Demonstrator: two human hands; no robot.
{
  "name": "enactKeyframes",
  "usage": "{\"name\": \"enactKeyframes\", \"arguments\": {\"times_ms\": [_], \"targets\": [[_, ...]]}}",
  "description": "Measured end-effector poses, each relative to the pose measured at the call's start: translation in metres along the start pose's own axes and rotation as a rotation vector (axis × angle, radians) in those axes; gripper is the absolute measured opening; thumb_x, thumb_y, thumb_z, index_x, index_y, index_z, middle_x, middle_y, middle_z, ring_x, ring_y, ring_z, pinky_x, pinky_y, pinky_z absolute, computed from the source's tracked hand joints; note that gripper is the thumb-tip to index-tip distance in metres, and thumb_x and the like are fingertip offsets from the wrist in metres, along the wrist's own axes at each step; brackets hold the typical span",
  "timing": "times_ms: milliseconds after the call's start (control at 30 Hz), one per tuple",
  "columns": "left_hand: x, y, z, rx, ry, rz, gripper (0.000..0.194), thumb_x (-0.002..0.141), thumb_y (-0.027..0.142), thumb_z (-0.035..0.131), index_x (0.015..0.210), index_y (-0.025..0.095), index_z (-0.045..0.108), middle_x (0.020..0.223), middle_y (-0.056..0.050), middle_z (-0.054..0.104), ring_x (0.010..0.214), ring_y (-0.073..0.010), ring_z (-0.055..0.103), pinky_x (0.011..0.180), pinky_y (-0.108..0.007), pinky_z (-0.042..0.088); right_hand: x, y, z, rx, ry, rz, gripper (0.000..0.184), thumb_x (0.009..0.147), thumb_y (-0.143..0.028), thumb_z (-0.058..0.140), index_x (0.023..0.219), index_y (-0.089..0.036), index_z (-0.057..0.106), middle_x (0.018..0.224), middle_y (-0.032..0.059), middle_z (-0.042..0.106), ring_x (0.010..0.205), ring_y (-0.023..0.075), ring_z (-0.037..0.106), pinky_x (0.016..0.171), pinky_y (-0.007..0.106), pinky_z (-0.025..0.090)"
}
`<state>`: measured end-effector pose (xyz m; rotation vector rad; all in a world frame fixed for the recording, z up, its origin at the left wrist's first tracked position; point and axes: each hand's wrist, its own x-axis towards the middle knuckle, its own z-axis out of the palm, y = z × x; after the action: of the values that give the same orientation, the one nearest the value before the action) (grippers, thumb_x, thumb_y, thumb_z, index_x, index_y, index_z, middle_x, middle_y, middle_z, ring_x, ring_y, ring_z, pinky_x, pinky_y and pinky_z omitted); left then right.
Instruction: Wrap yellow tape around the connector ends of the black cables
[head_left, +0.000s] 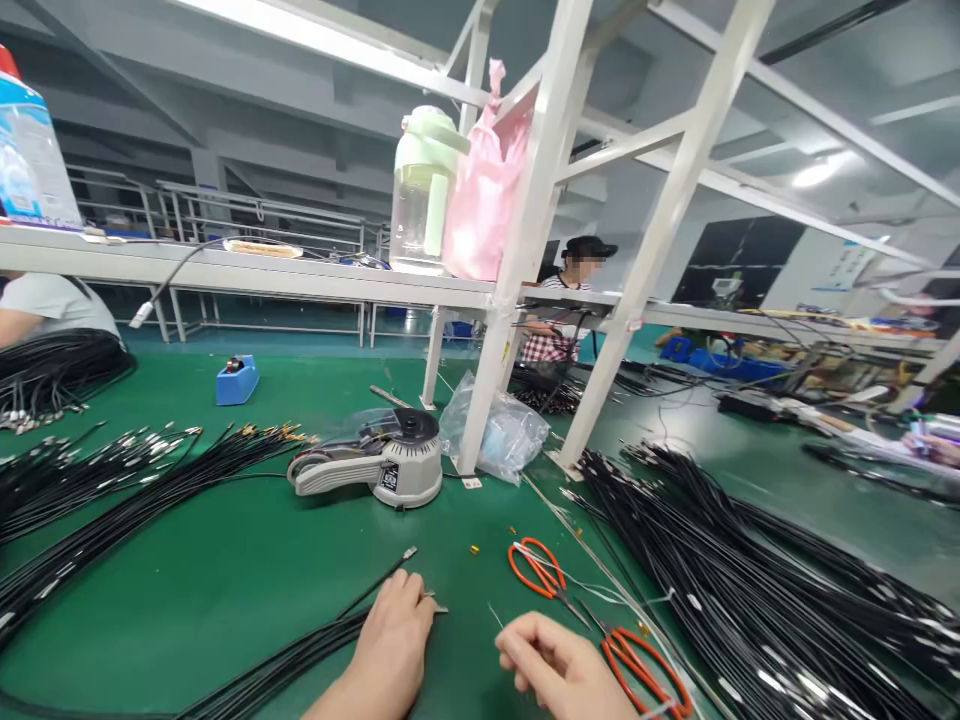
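Observation:
My left hand [393,640] is closed over the ends of a bundle of black cables [300,655] lying on the green tabletop. One cable's metal connector [409,552] sticks out past the knuckles; a few other tips show beside the fingers. To the right, my right hand [559,668] is raised a little, thumb and forefinger pinched on a thin pale strand [495,614]. Close by that hand lie two pairs of orange-handled scissors, one [538,568] beyond it and the other [643,665] to its right, partly hidden by the hand.
A grey round tape dispenser [409,465] stands ahead, with a blue tape holder [237,380] farther left. Large black cable bundles [720,560] cover the right side; more cables [172,470] lie left. White shelf posts [495,370] rise from the table beside a clear plastic bag [502,440]. A co-worker [559,320] sits beyond.

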<state>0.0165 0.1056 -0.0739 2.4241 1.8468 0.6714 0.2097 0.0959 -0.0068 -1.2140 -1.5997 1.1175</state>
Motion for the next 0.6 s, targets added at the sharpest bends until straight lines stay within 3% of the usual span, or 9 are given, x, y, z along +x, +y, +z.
{"name": "enactKeyframes", "arguments": {"times_ms": [167,267,333,467,600], "targets": [[0.003,-0.003,0.007,-0.022,0.05,-0.057,0.031,0.082,0.0,0.038,0.083,0.017,0.064,0.091,-0.008,0.059,0.089,-0.0234,0.053,0.081,-0.038,0.042,0.05,-0.031,0.033,-0.071,-0.13,-0.058,0.027,0.081,-0.038,0.056,0.075,-0.016,0.069,0.067,0.005,0.069,0.056,0.0157,0.061,0.047,0.022,0.043],[0.002,-0.004,0.007,-0.053,0.09,-0.064,0.026,0.08,0.001,0.041,0.083,0.017,0.062,0.091,-0.006,0.059,0.088,-0.0224,0.051,0.083,-0.039,0.041,0.092,-0.046,0.055,-0.206,-0.084,-0.157,0.028,0.084,-0.03,0.048,0.09,-0.014,0.07,0.08,0.0082,0.072,0.067,0.0189,0.066,0.052,0.026,0.049],[0.001,-0.004,0.008,-0.109,0.139,-0.033,0.023,0.079,0.002,0.044,0.081,0.018,0.059,0.088,-0.004,0.058,0.085,-0.0205,0.051,0.081,-0.036,0.041,0.122,-0.055,0.064,-0.291,-0.017,-0.216,0.03,0.085,-0.021,0.043,0.098,-0.015,0.069,0.092,0.0087,0.071,0.08,0.0199,0.066,0.067,0.03,0.053],[-0.001,-0.004,0.013,-0.216,0.244,0.021,0.021,0.077,0.0,0.045,0.076,0.019,0.055,0.079,-0.002,0.058,0.076,-0.018,0.05,0.073,-0.03,0.04,0.175,-0.073,0.073,-0.522,0.068,-0.326,0.03,0.088,-0.009,0.044,0.108,-0.018,0.064,0.117,0.0085,0.062,0.11,0.021,0.055,0.097,0.04,0.042],[0.0,-0.004,0.019,-0.236,0.285,0.027,0.021,0.077,0.001,0.047,0.073,0.02,0.055,0.075,-0.001,0.058,0.073,-0.0177,0.051,0.071,-0.029,0.039,0.212,-0.085,0.078,-0.736,0.079,-0.346,0.023,0.09,-0.023,0.056,0.112,-0.02,0.06,0.132,0.008,0.05,0.12,0.0254,0.047,0.1,0.049,0.036]]}}
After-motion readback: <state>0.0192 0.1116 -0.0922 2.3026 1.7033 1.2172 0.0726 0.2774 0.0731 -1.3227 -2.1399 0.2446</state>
